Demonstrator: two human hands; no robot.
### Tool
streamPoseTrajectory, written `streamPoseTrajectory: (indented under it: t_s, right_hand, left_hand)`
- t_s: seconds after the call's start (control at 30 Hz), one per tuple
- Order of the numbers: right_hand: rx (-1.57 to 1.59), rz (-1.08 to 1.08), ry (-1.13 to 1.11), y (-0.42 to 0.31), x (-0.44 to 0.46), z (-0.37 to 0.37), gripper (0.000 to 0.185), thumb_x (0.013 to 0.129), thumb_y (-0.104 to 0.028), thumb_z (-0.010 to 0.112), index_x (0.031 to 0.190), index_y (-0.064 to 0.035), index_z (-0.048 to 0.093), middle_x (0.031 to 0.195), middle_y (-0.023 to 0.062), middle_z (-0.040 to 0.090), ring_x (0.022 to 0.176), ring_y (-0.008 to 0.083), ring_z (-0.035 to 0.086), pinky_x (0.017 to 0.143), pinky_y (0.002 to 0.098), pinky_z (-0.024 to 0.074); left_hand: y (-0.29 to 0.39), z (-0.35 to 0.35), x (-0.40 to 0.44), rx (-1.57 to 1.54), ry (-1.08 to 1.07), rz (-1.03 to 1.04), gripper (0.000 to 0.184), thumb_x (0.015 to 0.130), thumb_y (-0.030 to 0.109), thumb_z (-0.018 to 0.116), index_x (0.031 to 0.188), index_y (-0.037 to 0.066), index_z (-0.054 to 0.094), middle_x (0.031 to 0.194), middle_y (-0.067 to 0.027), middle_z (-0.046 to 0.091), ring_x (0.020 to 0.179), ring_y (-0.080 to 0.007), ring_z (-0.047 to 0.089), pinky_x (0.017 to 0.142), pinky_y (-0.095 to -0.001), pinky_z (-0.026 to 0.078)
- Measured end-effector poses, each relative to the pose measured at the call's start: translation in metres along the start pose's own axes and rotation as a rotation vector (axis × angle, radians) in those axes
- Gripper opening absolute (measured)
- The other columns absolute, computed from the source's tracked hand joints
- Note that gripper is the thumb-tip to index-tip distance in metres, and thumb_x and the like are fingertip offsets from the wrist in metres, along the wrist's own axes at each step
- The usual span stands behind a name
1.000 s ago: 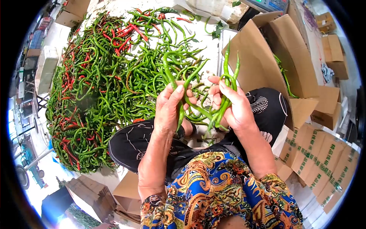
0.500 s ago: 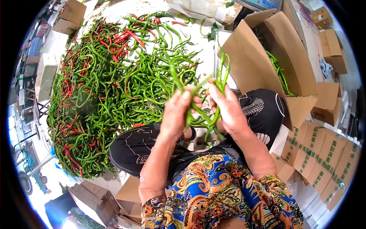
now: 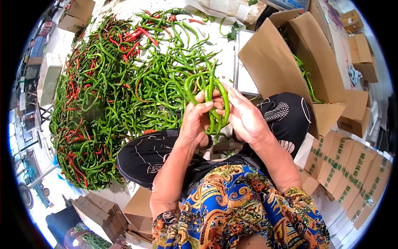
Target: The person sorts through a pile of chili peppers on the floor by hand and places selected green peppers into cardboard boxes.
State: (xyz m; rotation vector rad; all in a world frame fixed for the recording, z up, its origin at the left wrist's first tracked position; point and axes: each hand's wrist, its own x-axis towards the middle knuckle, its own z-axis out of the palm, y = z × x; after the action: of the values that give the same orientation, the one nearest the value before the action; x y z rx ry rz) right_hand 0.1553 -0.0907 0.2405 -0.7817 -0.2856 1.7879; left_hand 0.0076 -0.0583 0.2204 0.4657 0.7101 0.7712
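Several long green chili peppers (image 3: pixel 210 93) are gathered in a bunch between my two hands, above my lap. My left hand (image 3: pixel 197 122) is closed around them, its thumb lying across the front. My right hand (image 3: pixel 248 120) holds the bunch from the right side, with its fingers fairly straight and their tips partly hidden by the peppers. Just beyond the hands and to the left spreads a large heap of green and red chili peppers (image 3: pixel 112 87).
An open cardboard box (image 3: pixel 269 58) with green peppers inside stands to the right of my knee. A white flat surface (image 3: pixel 244 70) lies beside it. Flattened printed cartons (image 3: pixel 352 174) are at the lower right. More cardboard (image 3: pixel 101 216) is stacked at the lower left.
The peppers that were spread between both hands are now drawn together into one upright bunch. My right hand has moved slightly down, and its fingers have straightened against the bunch.
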Motion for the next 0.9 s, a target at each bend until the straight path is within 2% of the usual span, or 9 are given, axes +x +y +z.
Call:
streamPoseTrajectory:
  t_s: [0.13, 0.2, 0.3, 0.4, 0.43, 0.53, 0.57, 0.67, 0.9]
  right_hand:
    - [-0.196, -0.070, 0.105, 0.001, 0.000, 0.017, 0.067, 0.089, -0.015, 0.067, 0.142, 0.0011, 0.029, 0.125, 0.0093, 0.051, 0.112, 0.0148, 0.050, 0.100, 0.0308, 0.0391]
    - [-0.407, -0.154, 0.084, 0.014, 0.005, 0.012, 0.068, 0.087, -0.017, 0.071, 0.140, 0.0001, 0.032, 0.122, 0.0083, 0.052, 0.109, 0.0148, 0.051, 0.099, 0.0299, 0.0398]
    - [-0.470, -0.140, 0.161, 0.024, 0.008, 0.004, 0.061, 0.089, -0.021, 0.069, 0.136, -0.0005, 0.037, 0.115, 0.0071, 0.054, 0.105, 0.0136, 0.052, 0.095, 0.0277, 0.0411]
    - [-0.486, -0.201, 0.236, 0.023, 0.010, -0.004, 0.044, 0.093, -0.022, 0.061, 0.128, 0.0000, 0.047, 0.110, 0.0050, 0.057, 0.101, 0.0110, 0.053, 0.091, 0.0259, 0.0425]
    - [-0.397, -0.201, 0.273, 0.017, 0.011, -0.004, 0.041, 0.094, -0.021, 0.060, 0.126, -0.0002, 0.048, 0.108, 0.0050, 0.057, 0.099, 0.0115, 0.054, 0.090, 0.0262, 0.0432]
    - [-0.092, -0.251, 0.316, -0.010, 0.014, 0.005, 0.021, 0.093, -0.015, 0.055, 0.110, -0.0016, 0.054, 0.087, 0.0037, 0.057, 0.080, 0.0117, 0.054, 0.077, 0.0254, 0.0452]
    - [-0.064, -0.216, 0.288, -0.019, 0.009, 0.005, 0.020, 0.092, -0.013, 0.056, 0.108, -0.0019, 0.054, 0.083, 0.0023, 0.054, 0.076, 0.0107, 0.052, 0.072, 0.0245, 0.0435]
    - [0.050, -0.186, 0.193, -0.033, 0.005, 0.000, 0.020, 0.090, -0.015, 0.055, 0.106, -0.0023, 0.056, 0.074, -0.0013, 0.048, 0.065, 0.0068, 0.046, 0.058, 0.0209, 0.0373]
    - [0.323, -0.024, -0.121, -0.054, -0.007, 0.012, 0.039, 0.091, -0.018, 0.048, 0.120, 0.0064, 0.051, 0.083, 0.0035, 0.055, 0.065, 0.0092, 0.047, 0.052, 0.0217, 0.0383]
  left_hand:
    - [-0.009, 0.017, -0.002, 0.363, 0.067, 0.163, 0.041, 0.088, 0.013, 0.053, 0.126, 0.000, 0.049, 0.112, -0.0103, 0.059, 0.100, -0.0221, 0.058, 0.089, -0.0318, 0.046]
    - [-0.016, 0.015, 0.000, 0.892, 0.082, 0.307, 0.049, 0.088, 0.012, 0.054, 0.133, -0.002, 0.041, 0.121, -0.0191, 0.052, 0.114, -0.0302, 0.050, 0.097, -0.0372, 0.040]
    - [-0.035, 0.007, 0.000, 1.238, 0.104, 0.489, 0.062, 0.081, 0.003, 0.057, 0.137, -0.006, 0.033, 0.144, -0.0306, 0.027, 0.124, -0.0446, 0.036, 0.105, -0.0454, 0.032]
    - [-0.029, 0.020, -0.010, 1.355, 0.083, 0.546, 0.066, 0.078, 0.003, 0.059, 0.138, -0.005, 0.033, 0.147, -0.0307, 0.024, 0.125, -0.0469, 0.034, 0.107, -0.0473, 0.028]
    - [-0.016, 0.033, -0.017, 1.333, 0.045, 0.515, 0.066, 0.079, 0.004, 0.061, 0.139, -0.002, 0.034, 0.148, -0.0286, 0.022, 0.129, -0.0456, 0.030, 0.108, -0.0475, 0.026]
    - [0.008, 0.041, -0.027, 1.139, -0.039, 0.685, 0.042, 0.081, -0.002, 0.059, 0.124, -0.001, 0.056, 0.135, -0.0205, 0.049, 0.125, -0.0334, 0.048, 0.105, -0.0408, 0.037]
    - [0.021, 0.043, -0.035, 1.116, 0.026, 0.733, 0.034, 0.082, -0.007, 0.058, 0.115, -0.001, 0.062, 0.121, -0.0183, 0.059, 0.105, -0.0273, 0.061, 0.093, -0.0367, 0.048]
    - [0.048, 0.031, -0.051, 0.570, 0.237, 0.485, 0.021, 0.092, 0.001, 0.053, 0.111, 0.000, 0.063, 0.106, -0.0093, 0.065, 0.089, -0.0132, 0.063, 0.076, -0.0244, 0.052]
    - [0.049, -0.011, -0.031, 0.033, 0.250, 0.327, 0.018, 0.090, 0.005, 0.060, 0.107, 0.001, 0.062, 0.100, -0.0104, 0.067, 0.077, -0.0109, 0.062, 0.066, -0.0203, 0.051]
